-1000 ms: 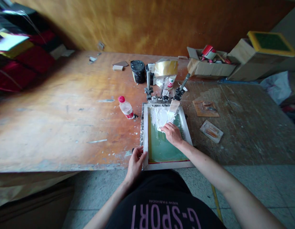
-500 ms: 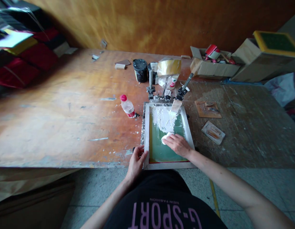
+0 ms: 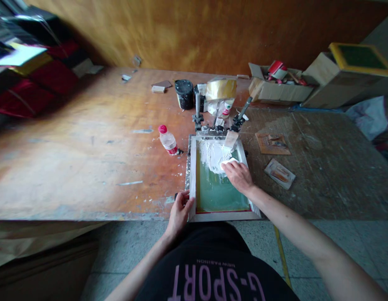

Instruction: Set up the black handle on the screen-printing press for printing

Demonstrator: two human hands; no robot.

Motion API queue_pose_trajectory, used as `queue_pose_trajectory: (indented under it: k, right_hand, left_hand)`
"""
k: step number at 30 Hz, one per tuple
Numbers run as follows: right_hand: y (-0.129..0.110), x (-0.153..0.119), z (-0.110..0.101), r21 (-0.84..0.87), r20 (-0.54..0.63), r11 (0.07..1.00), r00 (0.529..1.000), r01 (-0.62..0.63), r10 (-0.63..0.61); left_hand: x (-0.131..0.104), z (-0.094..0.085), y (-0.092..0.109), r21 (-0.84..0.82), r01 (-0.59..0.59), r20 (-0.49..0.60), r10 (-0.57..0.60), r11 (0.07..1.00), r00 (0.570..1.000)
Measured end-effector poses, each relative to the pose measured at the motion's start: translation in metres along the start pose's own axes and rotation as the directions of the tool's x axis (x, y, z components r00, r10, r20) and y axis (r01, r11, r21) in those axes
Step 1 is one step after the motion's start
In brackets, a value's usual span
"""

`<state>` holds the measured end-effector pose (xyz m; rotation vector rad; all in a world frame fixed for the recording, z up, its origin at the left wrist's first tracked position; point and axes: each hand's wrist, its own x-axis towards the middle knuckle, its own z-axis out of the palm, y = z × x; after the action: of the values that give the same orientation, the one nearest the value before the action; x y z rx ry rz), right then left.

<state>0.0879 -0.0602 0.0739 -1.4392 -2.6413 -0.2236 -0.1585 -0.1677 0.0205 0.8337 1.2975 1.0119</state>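
Framed screen (image 3: 220,196) lay on the table (image 3: 115,159), its long axis running away from me. To its left stood a bottle (image 3: 168,142). My left hand (image 3: 177,213), fingers partly bent, held the near part of the screen's left rail (image 3: 193,171). White paste (image 3: 211,154) covered much of the far half. Farther right, my right hand (image 3: 240,176), the nearer to the paste, had its fingers closed on what looked like a white wad (image 3: 234,159). I counted one screen, one wad, one bottle.
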Motion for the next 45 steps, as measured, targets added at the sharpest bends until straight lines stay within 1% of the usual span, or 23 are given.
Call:
queue_pose_trajectory:
  k: [2,3,4,5,6,7,8,10,11,12,13,15,17,20,22,26,27,29,32,36,40,42,45]
  right_hand:
    - [0.0,-0.001,-0.008,0.113,-0.057,0.991,0.995,-0.073,0.08]
    - [-0.001,-0.002,-0.011,0.215,-0.087,0.97,0.987,-0.113,0.134]
    - [-0.003,-0.003,-0.014,0.344,-0.107,0.926,0.973,-0.158,0.205]
    - [-0.006,-0.003,-0.016,0.491,-0.101,0.846,0.951,-0.207,0.292]
    - [-0.01,-0.003,-0.017,0.643,-0.063,0.722,0.922,-0.256,0.383]
    - [-0.014,-0.002,-0.019,0.78,0.008,0.552,0.887,-0.294,0.462]
    - [-0.019,-0.001,-0.021,0.882,0.1,0.351,0.852,-0.315,0.513]
    - [-0.03,0.001,-0.026,0.95,0.289,-0.056,0.8,-0.306,0.525]
    - [-0.036,0.003,-0.03,0.933,0.358,-0.219,0.787,-0.285,0.502]
    - [-0.041,0.004,-0.033,0.902,0.407,-0.342,0.781,-0.263,0.474]
    - [-0.046,0.005,-0.036,0.868,0.443,-0.429,0.777,-0.248,0.448]
    - [-0.054,0.006,-0.041,0.817,0.485,-0.527,0.773,-0.235,0.408]
    - [-0.059,0.006,-0.042,0.799,0.498,-0.552,0.775,-0.237,0.389]
    - [-0.061,0.005,-0.039,0.818,0.499,-0.506,0.777,-0.275,0.383]
    - [-0.058,0.003,-0.037,0.848,0.491,-0.424,0.771,-0.317,0.406]
    - [-0.044,-0.001,-0.033,0.904,0.425,-0.195,0.753,-0.38,0.503]
    - [-0.04,-0.003,-0.033,0.908,0.41,-0.154,0.751,-0.39,0.518]
    - [-0.033,-0.005,-0.035,0.907,0.404,-0.119,0.754,-0.405,0.518]
    - [-0.026,-0.006,-0.042,0.899,0.432,-0.151,0.782,-0.41,0.449]
    - [-0.024,-0.006,-0.052,0.852,0.515,-0.253,0.819,-0.458,0.254]
    - [-0.028,-0.002,-0.055,0.817,0.52,-0.356,0.847,-0.453,0.115]
    - [-0.031,0.001,-0.054,0.819,0.511,-0.364,0.853,-0.443,0.11]
    - [-0.035,0.005,-0.053,0.821,0.527,-0.339,0.838,-0.459,0.143]
  left_hand:
    - [0.0,0.0,-0.002,0.003,0.0,0.006,0.0,1.0,1.0]
    - [0.0,-0.001,-0.002,0.009,0.001,0.011,-0.001,1.0,1.0]
    - [0.0,-0.002,-0.003,0.018,0.002,0.018,-0.003,1.0,1.0]
    - [0.0,-0.003,-0.004,0.035,0.004,0.025,-0.005,0.999,1.0]
    - [0.0,-0.004,-0.004,0.063,0.003,0.022,-0.005,0.998,1.0]
    - [0.0,-0.005,-0.003,0.106,-0.009,0.0,0.009,0.994,1.0]
    - [0.0,-0.006,-0.001,0.162,-0.036,-0.04,0.044,0.986,0.998]
    - [0.0,-0.007,0.008,0.286,-0.122,-0.135,0.166,0.95,0.977]
    - [0.0,-0.006,0.014,0.332,-0.164,-0.161,0.227,0.929,0.96]
    - [0.0,-0.004,0.022,0.352,-0.195,-0.158,0.263,0.916,0.952]
    - [0.0,-0.001,0.031,0.336,-0.212,-0.127,0.267,0.918,0.955]
    - [0.001,0.009,0.05,0.225,-0.197,-0.026,0.208,0.954,0.978]
    - [0.003,0.021,0.066,0.089,-0.154,0.063,0.149,0.984,0.987]
    - [0.009,0.035,0.078,-0.036,-0.114,0.109,0.117,0.993,0.987]
    - [0.013,0.039,0.078,-0.072,-0.102,0.095,0.108,0.992,0.99]
    - [0.02,0.036,0.074,-0.084,-0.132,0.019,0.134,0.988,0.991]
    - [0.022,0.034,0.074,-0.074,-0.146,0.002,0.146,0.987,0.989]
    - [0.024,0.03,0.074,-0.043,-0.17,-0.035,0.168,0.985,0.985]
    - [0.026,0.026,0.076,-0.036,-0.198,-0.068,0.195,0.98,0.978]
    - [0.03,0.025,0.076,-0.114,-0.246,-0.075,0.239,0.963,0.968]
    - [0.033,0.027,0.075,-0.239,-0.222,-0.028,0.222,0.945,0.975]
    - [0.034,0.028,0.076,-0.279,-0.206,0.006,0.216,0.938,0.976]
    - [0.034,0.028,0.08,-0.309,-0.196,0.022,0.213,0.931,0.977]
